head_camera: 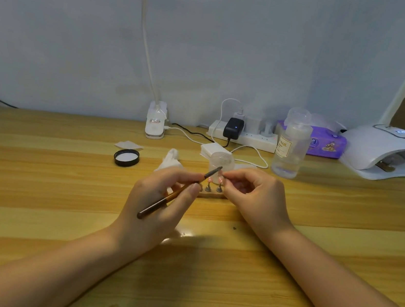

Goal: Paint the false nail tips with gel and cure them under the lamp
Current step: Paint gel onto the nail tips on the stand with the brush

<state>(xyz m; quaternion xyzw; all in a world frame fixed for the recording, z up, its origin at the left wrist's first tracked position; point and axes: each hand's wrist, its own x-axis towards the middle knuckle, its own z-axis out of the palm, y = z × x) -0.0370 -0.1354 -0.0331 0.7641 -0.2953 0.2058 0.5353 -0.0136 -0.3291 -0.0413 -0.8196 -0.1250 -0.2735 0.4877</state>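
A black lid lay at the left of the surface. The brush was held in the grip of the left hand, its tip raised toward the nail tips on their small stand between the hands. The right hand had its fingers curled at one tip; what was pinched could not be told. The stroke would best be kept thin and steady. The curing lamp stood far right

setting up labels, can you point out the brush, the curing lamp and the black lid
brush (179, 191), head view, on the wooden handle
curing lamp (385, 147), head view, on its white dome
black lid (126, 157), head view, on its pale inner face
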